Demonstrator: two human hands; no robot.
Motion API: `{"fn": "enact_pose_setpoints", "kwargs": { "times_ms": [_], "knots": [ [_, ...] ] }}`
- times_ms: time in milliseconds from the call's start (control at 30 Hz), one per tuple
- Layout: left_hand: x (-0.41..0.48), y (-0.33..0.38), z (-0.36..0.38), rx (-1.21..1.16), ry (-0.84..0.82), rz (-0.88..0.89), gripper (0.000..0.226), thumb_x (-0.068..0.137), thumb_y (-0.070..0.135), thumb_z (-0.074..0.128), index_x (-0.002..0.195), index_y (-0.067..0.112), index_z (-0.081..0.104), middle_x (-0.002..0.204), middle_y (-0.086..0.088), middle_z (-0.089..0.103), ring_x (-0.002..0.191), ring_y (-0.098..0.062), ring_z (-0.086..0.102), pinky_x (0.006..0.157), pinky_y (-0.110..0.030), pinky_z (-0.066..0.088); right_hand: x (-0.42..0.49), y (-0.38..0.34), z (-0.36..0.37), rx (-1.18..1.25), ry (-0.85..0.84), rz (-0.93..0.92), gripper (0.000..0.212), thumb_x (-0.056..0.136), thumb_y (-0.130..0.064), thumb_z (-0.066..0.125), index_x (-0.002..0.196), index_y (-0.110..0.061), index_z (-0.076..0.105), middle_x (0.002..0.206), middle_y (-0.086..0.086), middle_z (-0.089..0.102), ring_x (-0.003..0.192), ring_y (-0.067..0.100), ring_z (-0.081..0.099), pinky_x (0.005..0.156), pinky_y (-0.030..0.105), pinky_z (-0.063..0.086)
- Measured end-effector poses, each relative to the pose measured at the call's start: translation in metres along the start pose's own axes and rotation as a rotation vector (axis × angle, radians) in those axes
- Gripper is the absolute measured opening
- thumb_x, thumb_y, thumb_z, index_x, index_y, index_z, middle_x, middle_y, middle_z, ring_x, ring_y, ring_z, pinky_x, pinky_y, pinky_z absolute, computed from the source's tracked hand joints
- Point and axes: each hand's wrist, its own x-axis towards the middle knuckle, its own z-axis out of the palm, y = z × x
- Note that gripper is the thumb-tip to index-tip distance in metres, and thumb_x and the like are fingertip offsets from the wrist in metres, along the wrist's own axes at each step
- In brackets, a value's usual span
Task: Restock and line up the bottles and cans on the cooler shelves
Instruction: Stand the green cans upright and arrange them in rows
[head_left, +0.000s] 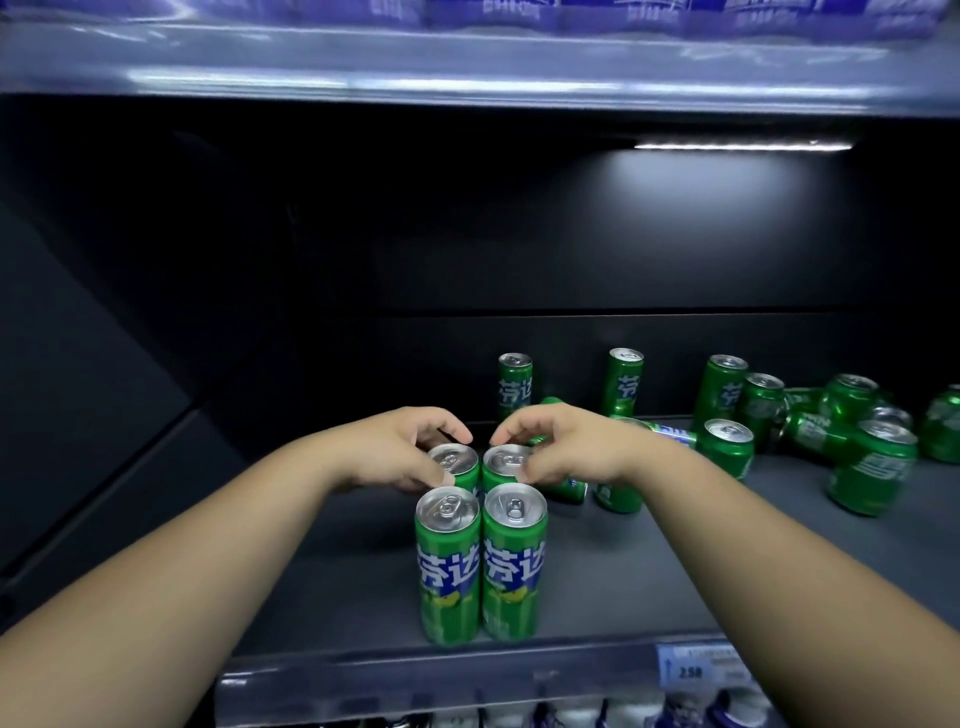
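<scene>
Both hands on the rear pair of a 2x2 block of green cans, on the dark shelf.
Left hand grasps the top of the back-left can, thumb on the near rim and fingers curled over the far side. Right hand grasps the back-right can the same way. Both cans are upright, side by side, right behind the front-left can and front-right can, which stand near the front edge of the shelf. Loose cans sit behind and to the right, some upright, several toppled. A price tag is on the front rail, right of the block.
</scene>
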Motion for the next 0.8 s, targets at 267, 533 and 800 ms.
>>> {"fn": "enact_pose_setpoints", "kwargs": {
  "times_ms": [267,533,800],
  "knots": [
    [0.003,0.008,0.009,0.088,0.138,-0.034,0.027,0.092,0.028,0.07,0.117,0.024,0.063,0.112,-0.006,0.067,0.082,-0.01,0.061,0.064,-0.023,0.051,-0.01,0.011,0.003,0.077,0.037,0.022,0.047,0.07,-0.033,0.076,0.116,-0.026,0.067,0.11,-0.003,0.069,0.096,0.009,0.065,0.085,0.034,0.054],
    [0.023,0.033,0.018,0.434,0.279,0.068,0.029,0.085,0.042,0.075,0.11,0.036,0.062,0.116,0.01,0.065,0.107,-0.008,0.064,0.094,-0.028,0.052,-0.034,0.015,-0.045,-0.059,0.104,-0.022,0.039,0.076,-0.028,0.08,0.113,-0.028,0.067,0.114,0.004,0.068,0.087,0.011,0.062,0.077,0.032,0.05],
    [0.039,0.059,0.034,0.581,0.317,0.057,0.05,0.086,0.045,0.072,0.132,0.036,0.054,0.132,0.008,0.059,0.117,-0.009,0.058,0.103,-0.033,0.049,-0.052,0.039,-0.111,-0.242,0.256,-0.033,0.041,0.082,-0.018,0.081,0.121,-0.021,0.067,0.109,-0.003,0.068,0.096,0.006,0.064,0.081,0.018,0.051]
  ]
}}
